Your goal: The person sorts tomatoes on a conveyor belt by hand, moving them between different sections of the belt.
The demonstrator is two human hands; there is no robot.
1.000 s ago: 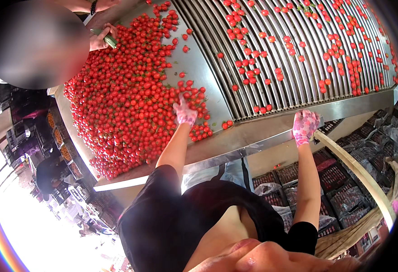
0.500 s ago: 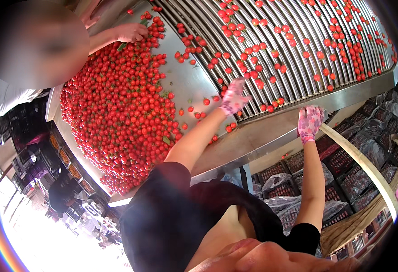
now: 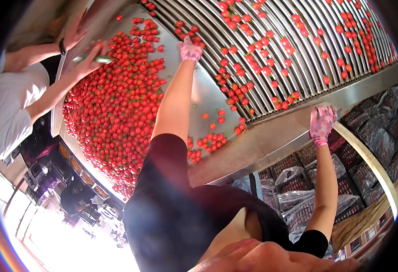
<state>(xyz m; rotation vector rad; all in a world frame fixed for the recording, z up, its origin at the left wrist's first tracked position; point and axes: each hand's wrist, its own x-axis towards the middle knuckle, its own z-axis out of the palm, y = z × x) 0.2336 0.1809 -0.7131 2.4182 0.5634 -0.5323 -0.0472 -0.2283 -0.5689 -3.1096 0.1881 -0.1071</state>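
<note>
Small red tomatoes (image 3: pixel 117 104) lie heaped on a steel sorting table (image 3: pixel 208 97) and spread over its slatted roller bed (image 3: pixel 298 41). My left hand (image 3: pixel 191 49), in a pink patterned glove, reaches far out to where the flat steel meets the rollers and rests among loose tomatoes; whether it grips any is hidden. My right hand (image 3: pixel 322 123), gloved the same, holds the table's near metal rim (image 3: pixel 271 131). My black-sleeved arms come up from the lower edge.
A co-worker in a white shirt (image 3: pixel 8 109) stands at the left, with hands (image 3: pixel 88 59) on a green tool at the tomato heap. Below the table lie dark crates and plastic-wrapped trays (image 3: pixel 298 181). A wooden pole (image 3: pixel 371 163) slants at the right.
My left hand has moved from the heap's near edge up and to the right onto the rollers. My right hand has stayed on the rim. The co-worker's hands have shifted at the heap.
</note>
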